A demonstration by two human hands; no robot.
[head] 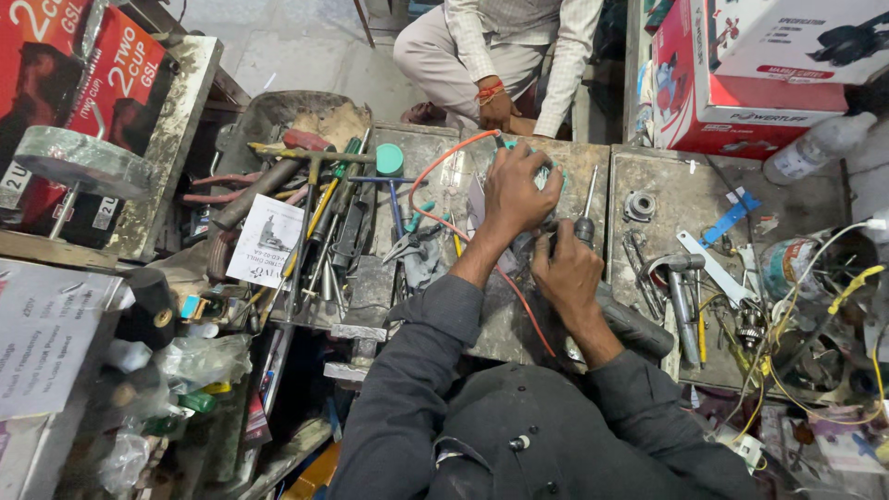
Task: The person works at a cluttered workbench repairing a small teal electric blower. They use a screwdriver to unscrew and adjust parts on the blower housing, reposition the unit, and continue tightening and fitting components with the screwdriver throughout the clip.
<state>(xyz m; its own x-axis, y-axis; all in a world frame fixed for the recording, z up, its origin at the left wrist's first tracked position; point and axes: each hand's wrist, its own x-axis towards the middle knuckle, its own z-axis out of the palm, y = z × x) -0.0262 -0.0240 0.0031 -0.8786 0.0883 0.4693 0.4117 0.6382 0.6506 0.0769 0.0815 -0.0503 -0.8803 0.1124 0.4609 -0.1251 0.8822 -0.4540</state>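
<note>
Screwdriver [587, 206] upright on grimy metal workbench [685, 199], tip up, handle wrapped in my right hand [567, 270]. My left hand [515, 193] closed over small teal part [542, 176] just beside it, orange wire [444, 157] looping past. Pliers [407, 248] lie left of my wrist. Another person's hand [495, 109] rests at far bench edge.

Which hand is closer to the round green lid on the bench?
Left. The left hand is just right of the green lid; the right hand, gripping a screwdriver, is farther right and lower.
</note>
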